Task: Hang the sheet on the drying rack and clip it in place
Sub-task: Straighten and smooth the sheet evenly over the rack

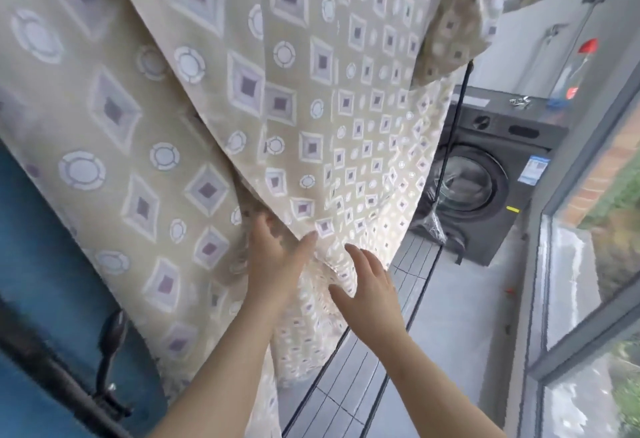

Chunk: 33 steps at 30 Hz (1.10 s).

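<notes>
Across the upper left and centre of the frame, a beige sheet (pixel 214 98) printed with squares and rings is hanging in long folds, its lower edge trailing down to the bottom centre. At centre, slightly below the middle, several folds are converging on the left hand (pixel 273 261). Its fingers (pixel 260 226) are pointing upward, straight and close together, and lying against the cloth, while the thumb is spreading out to the right across the front of a fold. The gathered cloth is sitting in the fork between thumb and fingers. Whether the fingertips are passing behind the fold cannot be told.

Just to the right, the right hand (pixel 369 290) is reaching up with its fingers (pixel 356 254) straight and slightly apart. The fingertips and thumb are touching the lower, bunched part of the sheet without curling round it. The two hands are near each other but apart, with a ridge of cloth between them.

At upper right, a thin black pole (pixel 456 118) is running down beside the sheet's right edge. Behind it, at centre right, a dark washing machine (pixel 485 174) is standing on the grey floor (pixel 460 326). Along the right edge a window frame (pixel 588 299) is slanting down. At lower left a black bar (pixel 45 358) is crossing a blue surface (pixel 41 264).
</notes>
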### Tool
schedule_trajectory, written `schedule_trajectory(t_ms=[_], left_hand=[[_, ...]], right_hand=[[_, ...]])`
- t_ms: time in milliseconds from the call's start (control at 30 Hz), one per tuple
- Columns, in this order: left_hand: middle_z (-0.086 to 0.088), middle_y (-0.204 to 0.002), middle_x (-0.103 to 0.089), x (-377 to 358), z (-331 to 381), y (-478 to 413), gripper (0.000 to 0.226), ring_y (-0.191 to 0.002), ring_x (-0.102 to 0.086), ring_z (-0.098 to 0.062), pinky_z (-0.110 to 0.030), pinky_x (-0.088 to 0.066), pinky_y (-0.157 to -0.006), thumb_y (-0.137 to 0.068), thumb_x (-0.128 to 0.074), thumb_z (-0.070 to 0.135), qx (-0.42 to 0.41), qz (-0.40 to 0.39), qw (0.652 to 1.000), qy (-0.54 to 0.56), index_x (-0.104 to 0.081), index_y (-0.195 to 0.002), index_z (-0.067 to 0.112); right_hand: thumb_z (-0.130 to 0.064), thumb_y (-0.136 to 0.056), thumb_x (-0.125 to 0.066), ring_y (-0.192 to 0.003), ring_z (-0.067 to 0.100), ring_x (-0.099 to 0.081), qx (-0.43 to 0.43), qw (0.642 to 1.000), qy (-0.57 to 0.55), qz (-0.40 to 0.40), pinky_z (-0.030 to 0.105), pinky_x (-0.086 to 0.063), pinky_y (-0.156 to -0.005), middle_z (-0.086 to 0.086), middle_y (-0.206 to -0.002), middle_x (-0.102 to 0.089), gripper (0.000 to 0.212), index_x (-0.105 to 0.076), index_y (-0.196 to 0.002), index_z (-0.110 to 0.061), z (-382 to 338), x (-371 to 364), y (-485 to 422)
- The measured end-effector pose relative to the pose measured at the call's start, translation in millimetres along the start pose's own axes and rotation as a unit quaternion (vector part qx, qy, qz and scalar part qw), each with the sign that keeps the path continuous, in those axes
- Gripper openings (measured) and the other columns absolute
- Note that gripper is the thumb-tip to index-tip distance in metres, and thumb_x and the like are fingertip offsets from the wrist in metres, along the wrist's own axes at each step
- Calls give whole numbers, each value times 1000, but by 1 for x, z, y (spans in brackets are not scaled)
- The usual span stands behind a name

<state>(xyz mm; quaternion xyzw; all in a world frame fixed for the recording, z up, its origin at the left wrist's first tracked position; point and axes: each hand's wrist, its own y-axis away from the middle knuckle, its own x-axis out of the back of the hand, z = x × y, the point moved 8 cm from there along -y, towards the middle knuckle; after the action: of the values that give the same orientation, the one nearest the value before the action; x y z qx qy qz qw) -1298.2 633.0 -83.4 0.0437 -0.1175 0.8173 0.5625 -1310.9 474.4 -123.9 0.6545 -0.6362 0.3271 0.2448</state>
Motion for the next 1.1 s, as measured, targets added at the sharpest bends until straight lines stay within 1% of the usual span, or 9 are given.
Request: schedule_trajectory(t_ms=[100, 300, 500, 600, 667, 767, 900, 1000, 1100], left_hand=[[10, -117, -53, -10, 16, -22, 59, -105, -50, -6, -11, -40, -79, -80, -72, 17, 37, 59, 995, 72, -40, -130, 20], [9, -89, -64, -5, -14, -37, 10, -98, -61, -22, -32, -44, -89, -80, -65, 30, 126, 117, 981, 92, -61, -88, 25], [4, -102, -66, 23, -12, -28, 18, -102, -61, -22, -40, -45, -98, -89, -59, 20, 97, 193, 969, 119, -59, -107, 22], [6, -100, -65, 36, -3, -23, 16, -102, -62, -19, -35, -46, -95, -89, -61, 24, 60, 213, 971, 91, -57, -104, 26], [8, -95, -67, 41, 1, -17, 8, -95, -63, -14, -29, -47, -88, -90, -60, 24, 43, 214, 973, 81, -60, -98, 26], [7, -80, -66, 43, 1, -11, 10, -76, -60, -11, -22, -47, -71, -83, -68, 21, 54, 198, 978, 44, -61, -81, 28], [8, -82, -66, 37, -3, -12, 21, -81, -59, -13, -16, -41, -66, -77, -74, 27, 89, 185, 978, -29, -64, -94, 20], [9, -98, -63, 36, -10, -17, 35, -93, -57, -10, -15, -39, -72, -80, -71, 29, 102, 189, 977, -11, -59, -111, 19], [11, -95, -70, 27, -32, -22, 18, -99, -63, -11, -19, -45, -78, -79, -73, 18, 121, 157, 974, 107, -66, -95, 24]], right_hand=[[-31, -89, -54, -137, 18, -29, 24, 1000, -10, -16, 38, -27, -112, -6, -152, -25, 66, -22, -146, -31, 9, 13, -29], [-42, -88, -55, -141, 16, -21, 68, 994, 7, -83, 34, -23, -114, -7, -155, -17, 77, -12, -149, -24, 12, 7, -65], [-63, -76, -59, -146, 14, -4, 123, 985, 65, -102, 37, -15, -115, -2, -159, 1, 107, 2, -150, -16, -10, -26, -74], [-48, -84, -58, -143, 18, -23, 161, 983, 72, -55, 40, -25, -110, -1, -157, -19, 79, -23, -147, -16, -21, -34, -79], [-32, -84, -54, -121, 27, -55, 227, 973, 40, 18, 46, -43, -92, 0, -135, -54, 35, -61, -116, -18, -33, -25, -80], [-22, -82, -55, -104, 28, -63, 269, 958, -17, 94, 45, -47, -83, 0, -118, -66, 11, -65, -85, -19, -33, -12, -89], [-32, -91, -57, -127, 27, -43, 38, 977, -207, 15, 42, -33, -100, 5, -138, -45, 41, -49, -126, -11, 11, -16, -118], [-46, -90, -53, -135, 28, -34, -113, 937, -314, -103, 45, -30, -106, 8, -150, -29, 68, -27, -144, -14, 40, -43, -119], [-49, -91, -50, -138, 31, -29, -194, 892, -367, -179, 47, -27, -108, 8, -154, -23, 73, -15, -148, -22, 57, -63, -112]])
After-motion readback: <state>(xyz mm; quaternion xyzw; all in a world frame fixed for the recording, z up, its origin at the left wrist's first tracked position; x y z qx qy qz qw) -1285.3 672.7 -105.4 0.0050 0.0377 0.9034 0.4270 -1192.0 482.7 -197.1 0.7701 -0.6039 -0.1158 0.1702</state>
